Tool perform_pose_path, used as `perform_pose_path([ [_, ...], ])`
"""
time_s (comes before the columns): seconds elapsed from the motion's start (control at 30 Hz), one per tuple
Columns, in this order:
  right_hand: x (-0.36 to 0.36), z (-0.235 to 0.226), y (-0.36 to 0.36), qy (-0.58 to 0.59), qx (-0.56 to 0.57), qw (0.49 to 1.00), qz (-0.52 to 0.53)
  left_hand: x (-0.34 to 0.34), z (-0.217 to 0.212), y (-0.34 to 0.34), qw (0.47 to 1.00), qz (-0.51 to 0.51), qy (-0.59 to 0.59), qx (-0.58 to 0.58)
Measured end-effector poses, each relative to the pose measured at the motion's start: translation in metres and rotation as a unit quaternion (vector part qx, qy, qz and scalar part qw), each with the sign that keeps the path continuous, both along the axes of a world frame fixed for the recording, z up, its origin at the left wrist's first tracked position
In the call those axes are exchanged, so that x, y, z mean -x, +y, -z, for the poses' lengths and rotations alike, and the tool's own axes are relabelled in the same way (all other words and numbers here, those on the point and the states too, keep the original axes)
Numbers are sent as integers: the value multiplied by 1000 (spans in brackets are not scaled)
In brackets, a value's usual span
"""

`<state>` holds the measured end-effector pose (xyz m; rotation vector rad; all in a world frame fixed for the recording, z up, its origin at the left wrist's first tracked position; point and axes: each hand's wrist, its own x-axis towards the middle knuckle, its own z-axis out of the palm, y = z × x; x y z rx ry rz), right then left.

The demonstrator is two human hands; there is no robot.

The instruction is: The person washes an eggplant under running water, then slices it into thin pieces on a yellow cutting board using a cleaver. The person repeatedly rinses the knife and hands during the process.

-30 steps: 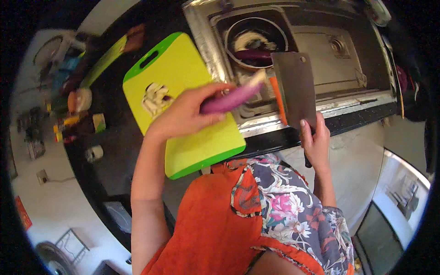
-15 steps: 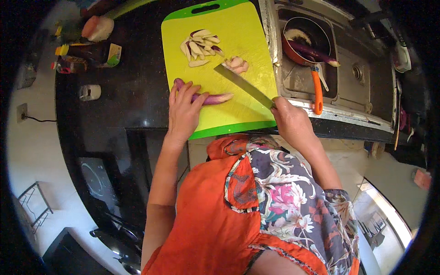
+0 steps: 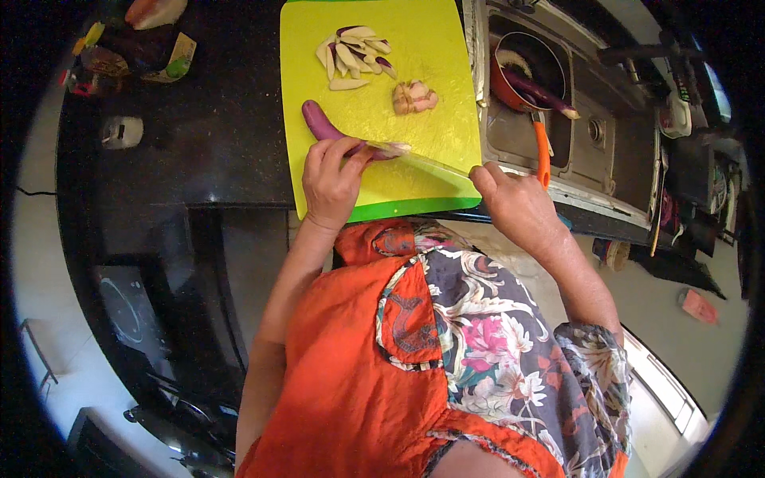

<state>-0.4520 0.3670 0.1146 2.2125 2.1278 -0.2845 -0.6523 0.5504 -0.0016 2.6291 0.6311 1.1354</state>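
Observed: a smooth, glossy purple eggplant (image 3: 320,123), long and slender, lies on a bright yellow-green plastic cutting board (image 3: 434,171) with a darker green edge, set on a polished black counter (image 3: 215,135). The left hand (image 3: 333,177) presses down on the eggplant's near portion, fingers curled over it and closed around its body. The right hand (image 3: 510,203) is closed around the handle of a knife (image 3: 422,162), whose flat, pale metal blade meets the eggplant at its cut end, just beside the left fingertips. Farther up the board sits a fan of pale wedge-shaped slices (image 3: 353,56) with purple skin edges, and near them a small knobbly pale stub (image 3: 414,97). To the right, a stainless sink (image 3: 586,155) holds a round red pan (image 3: 526,73) with an orange handle and another purple eggplant inside. Against the view half a second prior, the board occupies a similar place, the left hand has shifted up over the eggplant, and the blade has moved from the stub to the eggplant.
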Motion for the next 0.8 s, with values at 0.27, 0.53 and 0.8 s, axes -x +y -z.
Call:
perform_pose_path([
  [0.27,-3,3,18,43,59,997,9,2,4,4,1000,10,-2,0],
  [0.53,19,52,52,78,-36,996,23,2,9,4,1000,13,20,15],
  [0.8,5,44,37,164,-42,977,127,5,-15,43,986,-106,53,114],
])
